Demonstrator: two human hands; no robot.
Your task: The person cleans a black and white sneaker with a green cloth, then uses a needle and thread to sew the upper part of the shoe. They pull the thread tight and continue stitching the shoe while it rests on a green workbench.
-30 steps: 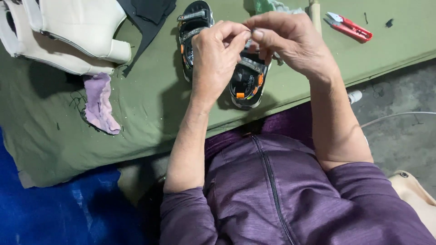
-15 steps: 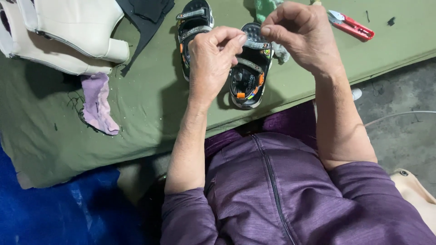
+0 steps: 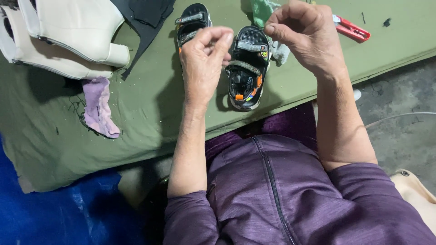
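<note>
Far left: cream boots (image 3: 68, 36) on green cloth (image 3: 150, 113); lilac rag (image 3: 99, 109) just near of them. Black sheet (image 3: 145, 13) far, centre-left. L hand (image 3: 204, 59) raised over one black sandal (image 3: 190, 20), thumb & forefinger pinched shut; what they held too small to tell. 2nd sandal (image 3: 247, 68) lay betw. the hands, near table edge. R hand (image 3: 304, 34) raised, fingers pinched closed likewise. Red cutter (image 3: 349, 29) far right of R hand.

A shoe-repair workshop: small sandals (image 3: 247, 68), cloth scraps (image 3: 99, 106) and red snips (image 3: 350, 30) on a green-covered bench (image 3: 150, 100).
</note>
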